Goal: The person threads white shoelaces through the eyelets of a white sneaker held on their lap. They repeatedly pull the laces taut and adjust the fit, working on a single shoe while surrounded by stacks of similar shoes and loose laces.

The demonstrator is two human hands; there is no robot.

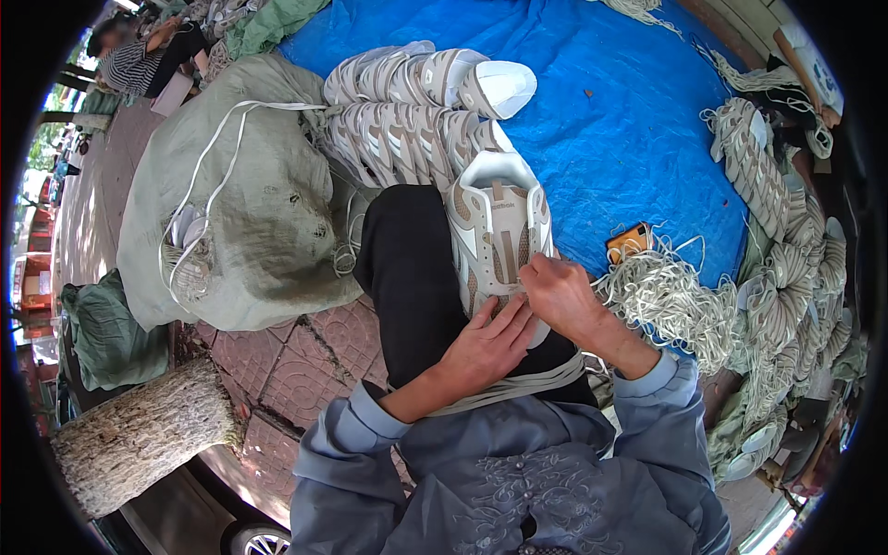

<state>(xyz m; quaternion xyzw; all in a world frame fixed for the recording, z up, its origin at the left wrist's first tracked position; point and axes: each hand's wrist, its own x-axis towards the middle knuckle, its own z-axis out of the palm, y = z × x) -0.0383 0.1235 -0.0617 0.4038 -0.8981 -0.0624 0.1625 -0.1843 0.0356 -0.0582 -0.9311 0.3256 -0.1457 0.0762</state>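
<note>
A white and beige sneaker upper lies across my lap, its heel opening pointing away from me and its eyelet rows standing apart. My left hand rests on the toe end with the fingers stretched out. At the lowest eyelets on the right side, my right hand is closed in a pinch. Whatever sits between those fingertips is too small and covered to make out. A bundle of pale shoelaces stretches over my thighs, just below both hands.
Nested sneaker uppers line the blue tarp beyond my knee. Right of me are a tangled heap of laces, an orange box and stacked uppers. A big grey-green sack and a tree trunk stand left.
</note>
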